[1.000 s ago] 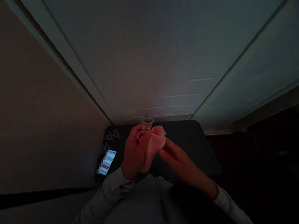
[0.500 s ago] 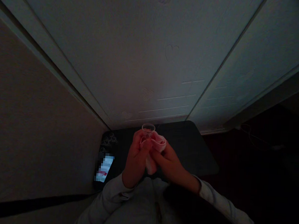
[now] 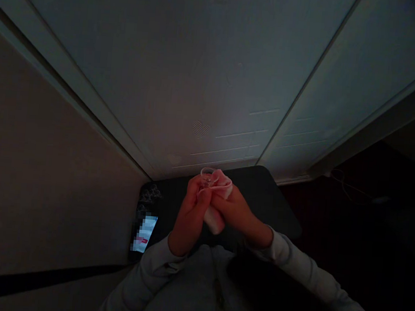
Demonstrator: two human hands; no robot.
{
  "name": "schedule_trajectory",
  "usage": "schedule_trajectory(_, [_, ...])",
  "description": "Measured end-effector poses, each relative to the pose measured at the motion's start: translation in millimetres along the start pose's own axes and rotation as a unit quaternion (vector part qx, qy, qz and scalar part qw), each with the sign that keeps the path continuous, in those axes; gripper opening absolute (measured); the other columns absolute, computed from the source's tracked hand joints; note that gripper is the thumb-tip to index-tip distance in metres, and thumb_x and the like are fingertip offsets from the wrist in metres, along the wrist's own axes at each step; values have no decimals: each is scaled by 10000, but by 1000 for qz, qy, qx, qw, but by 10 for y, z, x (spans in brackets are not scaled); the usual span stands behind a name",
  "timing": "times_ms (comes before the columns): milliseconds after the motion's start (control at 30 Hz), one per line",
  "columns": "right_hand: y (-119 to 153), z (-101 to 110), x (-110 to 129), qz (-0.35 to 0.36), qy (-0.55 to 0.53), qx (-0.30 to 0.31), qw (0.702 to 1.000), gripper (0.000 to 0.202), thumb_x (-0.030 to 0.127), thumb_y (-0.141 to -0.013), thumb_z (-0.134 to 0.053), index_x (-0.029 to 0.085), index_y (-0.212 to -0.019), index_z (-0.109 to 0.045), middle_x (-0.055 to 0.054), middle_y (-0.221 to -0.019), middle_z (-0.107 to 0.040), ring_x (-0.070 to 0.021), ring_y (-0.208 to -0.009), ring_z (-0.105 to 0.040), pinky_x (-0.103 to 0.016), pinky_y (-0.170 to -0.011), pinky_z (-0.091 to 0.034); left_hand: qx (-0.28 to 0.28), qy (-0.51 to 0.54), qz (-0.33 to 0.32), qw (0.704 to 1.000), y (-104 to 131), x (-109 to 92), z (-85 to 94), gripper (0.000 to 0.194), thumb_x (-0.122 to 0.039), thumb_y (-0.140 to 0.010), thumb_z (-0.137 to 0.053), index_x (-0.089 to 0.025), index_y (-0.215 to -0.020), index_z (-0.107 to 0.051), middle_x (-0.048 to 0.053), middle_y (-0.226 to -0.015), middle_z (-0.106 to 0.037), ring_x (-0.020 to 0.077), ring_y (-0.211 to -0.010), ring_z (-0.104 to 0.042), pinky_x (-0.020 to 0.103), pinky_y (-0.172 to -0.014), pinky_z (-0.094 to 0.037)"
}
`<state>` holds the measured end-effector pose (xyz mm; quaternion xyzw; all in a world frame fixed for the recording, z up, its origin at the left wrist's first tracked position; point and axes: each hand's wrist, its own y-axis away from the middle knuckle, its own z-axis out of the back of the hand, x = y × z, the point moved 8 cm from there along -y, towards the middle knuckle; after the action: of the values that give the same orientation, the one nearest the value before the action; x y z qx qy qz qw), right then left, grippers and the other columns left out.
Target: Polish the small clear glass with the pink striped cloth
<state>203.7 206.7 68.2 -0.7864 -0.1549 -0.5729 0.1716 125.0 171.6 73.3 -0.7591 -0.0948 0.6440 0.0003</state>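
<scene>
My left hand (image 3: 189, 212) is closed round a small clear glass (image 3: 206, 171), whose round rim shows above the fingers. A pink cloth (image 3: 223, 177) is bunched against the glass, and part of it hangs below the hands. Fingers of my right hand (image 3: 235, 210) are wrapped in the cloth and press it to the side of the glass. Both hands meet above a dark table, with the thumbs close together. The lower part of the glass is hidden by fingers and cloth.
The dark table (image 3: 261, 198) stands against a pale panel wall (image 3: 185, 77) with embossed hearts. A lit phone (image 3: 147, 233) lies at its left edge, below a white floral pattern (image 3: 150, 192). A thin cable (image 3: 348, 188) runs along the dark floor at right.
The glass has tilted, and the pink cloth has risen higher along its rim. My right hand has shifted slightly up. Both hands keep their hold.
</scene>
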Motion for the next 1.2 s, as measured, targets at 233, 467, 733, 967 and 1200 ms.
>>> schedule_trajectory(233, [-6,20,-20,-35,-5,15,999,199,207,-686,-609,202,-877,-553,8,-809,-619,-139,-693,-571,-263,-652,-461,-20,-41,-12,999,10,-8,9,245,-350,-875,-508,-248,-1085,-585,40,-1130,-604,195,-1084,-553,347,-979,-392])
schedule_trajectory(467, [106,70,-167,-44,62,2,997,223,213,-715,-588,186,-932,-545,-15,-846,-610,-162,-749,-569,-294,-693,-455,-91,-116,-40,988,108,-150,169,310,-292,-779,-644,-246,-1082,-597,44,-1073,-635,199,-981,-597,345,-890,-450])
schedule_trajectory(733, [231,89,111,50,188,-9,981,141,282,-767,-579,215,-885,-544,3,-781,-576,-148,-683,-532,-265,-609,-420,-107,-66,-56,990,153,-212,152,220,-232,-764,-642,-216,-978,-590,27,-944,-659,167,-897,-637,303,-819,-499])
schedule_trajectory(967, [271,15,171,105,240,32,964,129,277,-827,-524,204,-933,-535,-27,-861,-592,-154,-740,-563,-275,-669,-443,-104,-44,-40,993,162,-197,155,225,-255,-762,-659,-208,-973,-595,36,-950,-685,181,-916,-659,316,-834,-509])
schedule_trajectory(1200, [283,17,121,96,221,57,969,142,272,-837,-517,202,-954,-557,-34,-891,-608,-162,-780,-584,-279,-702,-450,-106,-94,-38,989,190,-180,190,266,-299,-760,-674,-212,-1007,-624,57,-1025,-677,200,-966,-630,327,-869,-474])
